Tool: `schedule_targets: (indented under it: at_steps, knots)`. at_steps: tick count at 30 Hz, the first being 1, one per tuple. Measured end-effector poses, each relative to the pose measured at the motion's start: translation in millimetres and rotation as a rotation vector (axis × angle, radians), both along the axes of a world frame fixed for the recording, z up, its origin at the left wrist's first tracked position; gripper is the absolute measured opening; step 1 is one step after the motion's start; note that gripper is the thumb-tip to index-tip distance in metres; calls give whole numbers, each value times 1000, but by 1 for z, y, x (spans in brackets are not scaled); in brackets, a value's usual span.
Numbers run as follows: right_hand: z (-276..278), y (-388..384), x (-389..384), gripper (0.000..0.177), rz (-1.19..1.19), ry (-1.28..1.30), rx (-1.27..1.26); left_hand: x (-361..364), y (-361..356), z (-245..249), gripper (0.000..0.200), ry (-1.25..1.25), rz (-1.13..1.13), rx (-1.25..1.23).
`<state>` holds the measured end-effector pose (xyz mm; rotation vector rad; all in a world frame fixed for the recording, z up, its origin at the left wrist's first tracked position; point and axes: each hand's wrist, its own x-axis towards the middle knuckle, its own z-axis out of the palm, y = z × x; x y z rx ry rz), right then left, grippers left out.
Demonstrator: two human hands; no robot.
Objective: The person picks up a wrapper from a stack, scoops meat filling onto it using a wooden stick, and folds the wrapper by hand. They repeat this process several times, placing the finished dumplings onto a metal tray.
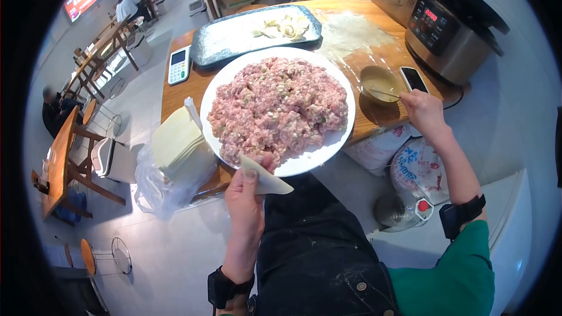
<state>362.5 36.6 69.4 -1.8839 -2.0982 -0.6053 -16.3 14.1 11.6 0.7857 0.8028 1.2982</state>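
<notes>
My left hand [246, 199] holds a thin dough wrapper [266, 180] at the near rim of a large white plate [328, 152] heaped with pink minced-meat filling [278, 105]. My right hand [422, 111] reaches out to the right and grips a thin utensil [383, 92] that dips into a small brown bowl [380, 85]. A stack of pale square wrappers [175, 143] in a clear plastic bag sits just left of the plate.
A dark floured tray [234, 38] with folded dumplings [284, 26] lies at the back of the wooden table [181, 88]. A calculator [179, 64], a phone [414, 79] and a pressure cooker [448, 29] stand around. Sacks and a bottle sit on the floor at the right.
</notes>
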Motion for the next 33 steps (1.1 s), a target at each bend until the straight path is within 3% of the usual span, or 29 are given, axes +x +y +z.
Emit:
schedule_targets:
  at_steps: [2,4,5,7,9,11,16,18,19,21,22,26,28,29,30,31,32,33]
  knots:
    - [-8,7,0,11,-18,-62,-135,2,-3,-4,32,38,11,16]
    - [-3,5,-20,10,19,214,110,4,-6,-1,33,105,-60,50]
    - [5,0,-38,12,-39,472,30,4,-6,1,35,146,-55,47]
    - [3,-13,-73,13,110,990,-178,6,-7,2,36,176,-54,46]
    - [-13,-30,-113,14,321,1146,-323,9,-6,1,38,201,-80,57]
    - [-16,-41,-149,16,443,1109,-469,10,-7,-1,36,224,-96,86]
    - [-37,-36,-167,18,289,1312,-580,6,-10,-3,34,278,-56,56]
    - [-41,-44,-176,22,226,1366,-568,6,-14,-7,36,10,-55,-58]
    - [-44,-51,-186,28,296,1344,-545,8,-15,-8,36,6,-53,-64]
    - [-54,-59,-207,41,378,1378,-517,14,-14,-10,38,-548,-31,-146]
    - [-61,-61,-217,46,392,1436,-515,17,-16,-12,38,-550,-35,-151]
    - [-75,-62,-236,28,377,1736,-286,19,-18,-17,32,-764,-48,-254]
    - [-76,-60,-237,19,386,1702,-203,20,-18,-19,30,-811,-23,-154]
    - [-74,-57,-236,17,455,1693,-152,19,-17,-19,30,-811,-25,-154]
    - [-71,-55,-235,15,522,1681,-102,18,-16,-19,28,-637,-42,-99]
    - [-67,-54,-232,15,520,1680,-100,16,-15,-19,25,-462,-59,-44]
    - [-62,-53,-228,16,510,1671,-180,16,-16,-18,25,-464,-61,-46]
    - [-57,-51,-224,16,499,1660,-258,15,-17,-15,22,-156,-13,-1]
